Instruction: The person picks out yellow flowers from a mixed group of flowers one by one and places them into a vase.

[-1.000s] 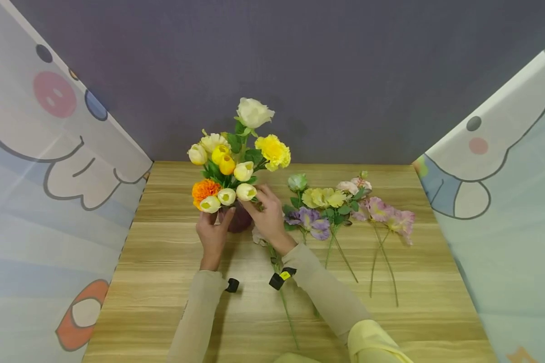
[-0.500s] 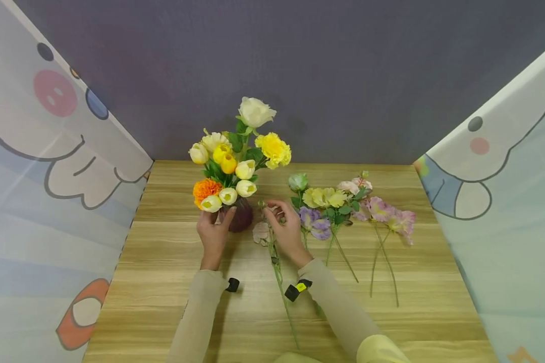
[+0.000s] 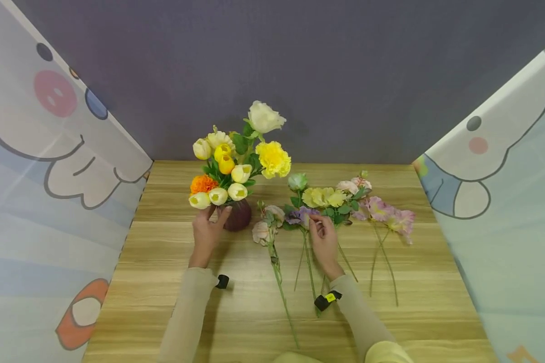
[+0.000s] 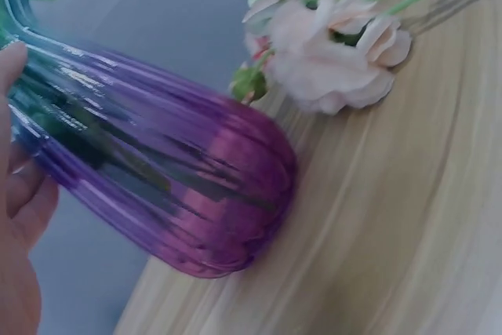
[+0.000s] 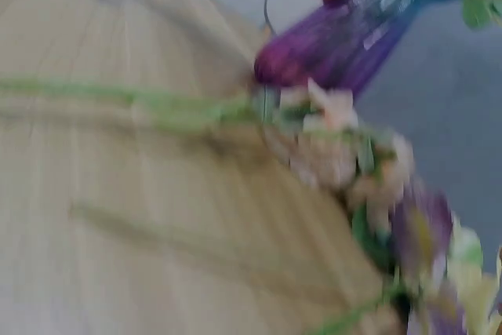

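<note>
My left hand [image 3: 205, 233] holds the neck of a ribbed, see-through vase [image 4: 172, 162], its thumb on the near side and fingers behind. The vase shades from blue-green at the neck to purple at the base, and stems show inside. Out of it rise cream tulips [image 3: 241, 173], an orange bloom [image 3: 204, 184], a yellow bloom [image 3: 273, 159] and a tall white rose [image 3: 265, 117]. My right hand [image 3: 325, 247] hovers by a purple iris [image 3: 300, 216] with loosely bent fingers; nothing shows in them. In the blurred right wrist view, that hand is almost wholly out of frame.
On the wooden table [image 3: 163, 302], a pale pink flower stem [image 3: 264, 232] lies right of the vase. Further right lie a green bud [image 3: 297, 181], yellow-green blooms [image 3: 323, 197] and pink-purple flowers [image 3: 399, 222]. A dark wall [image 3: 345, 91] stands behind; printed side panels flank the table.
My right hand has left the bouquet and moved right, past the pale pink flower to the purple iris. The left hand stays on the vase, which has tilted slightly; the white rose leans further right.
</note>
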`<state>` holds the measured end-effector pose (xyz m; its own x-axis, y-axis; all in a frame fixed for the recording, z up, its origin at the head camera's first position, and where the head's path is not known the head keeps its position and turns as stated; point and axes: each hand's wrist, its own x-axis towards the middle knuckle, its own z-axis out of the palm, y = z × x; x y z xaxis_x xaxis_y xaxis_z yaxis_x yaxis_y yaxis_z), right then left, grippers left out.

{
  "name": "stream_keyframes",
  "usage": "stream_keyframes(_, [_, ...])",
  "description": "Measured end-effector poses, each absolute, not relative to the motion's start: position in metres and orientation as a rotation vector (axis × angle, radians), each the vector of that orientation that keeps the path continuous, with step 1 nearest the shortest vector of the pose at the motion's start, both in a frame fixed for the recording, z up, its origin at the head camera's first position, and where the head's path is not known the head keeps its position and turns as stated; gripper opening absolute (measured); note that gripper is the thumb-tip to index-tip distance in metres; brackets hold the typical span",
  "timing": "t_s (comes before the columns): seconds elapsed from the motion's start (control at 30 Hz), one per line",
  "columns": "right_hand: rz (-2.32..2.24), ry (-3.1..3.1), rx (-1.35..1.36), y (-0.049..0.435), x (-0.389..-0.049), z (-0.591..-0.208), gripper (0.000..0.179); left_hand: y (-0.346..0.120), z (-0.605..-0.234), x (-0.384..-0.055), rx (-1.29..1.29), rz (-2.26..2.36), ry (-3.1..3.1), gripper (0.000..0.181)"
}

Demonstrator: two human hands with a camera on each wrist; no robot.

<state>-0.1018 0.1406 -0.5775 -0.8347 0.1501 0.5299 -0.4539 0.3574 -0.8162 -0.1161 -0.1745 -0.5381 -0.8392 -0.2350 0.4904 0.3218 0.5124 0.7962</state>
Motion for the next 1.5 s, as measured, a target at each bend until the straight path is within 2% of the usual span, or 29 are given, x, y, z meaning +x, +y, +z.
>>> stream_keyframes(0.1, [1.425,-2.139,0.192,0.162,-0.098,-0.59,0.014,-0.181,-0.536,-0.116,-0.146,-1.344,-2.244,0.033])
stream_keyframes(0.27, [1.301,-2.307,0.017,0.189,-0.093,-0.598,0.017,-0.181,-0.534,-0.114,-0.201,-1.227,-2.285,0.039])
stream_keyframes(0.47, [1.223,-2.529,-0.102,0.2,-0.091,-0.598,0.022,-0.168,-0.528,-0.116,-0.045,-1.119,-2.309,0.072])
stream_keyframes(0.57, [1.188,-2.567,-0.096,0.202,-0.092,-0.599,0.021,-0.162,-0.525,-0.117,0.01,-1.158,-2.258,0.078])
stream_keyframes(0.73, [1.132,-2.581,-0.045,0.204,-0.094,-0.598,0.015,-0.157,-0.522,-0.117,0.049,-1.149,-2.197,0.068])
stream_keyframes(0.9, [1.15,-2.519,-0.057,0.206,-0.097,-0.596,0.01,-0.157,-0.523,-0.116,0.0,-1.163,-2.155,0.065])
stream_keyframes(1.13, [1.354,-2.429,-0.183,0.213,-0.103,-0.581,0.015,-0.159,-0.529,-0.117,0.003,-1.196,-2.1,0.061])
stream_keyframes(1.33, [1.489,-2.366,-0.324,0.215,-0.105,-0.556,0.024,-0.159,-0.534,-0.119,0.008,-1.18,-2.077,0.061])
stream_keyframes(1.5, [1.623,-2.184,-0.301,0.206,-0.097,-0.511,0.024,-0.158,-0.534,-0.119,0.03,-1.192,-2.074,0.059])
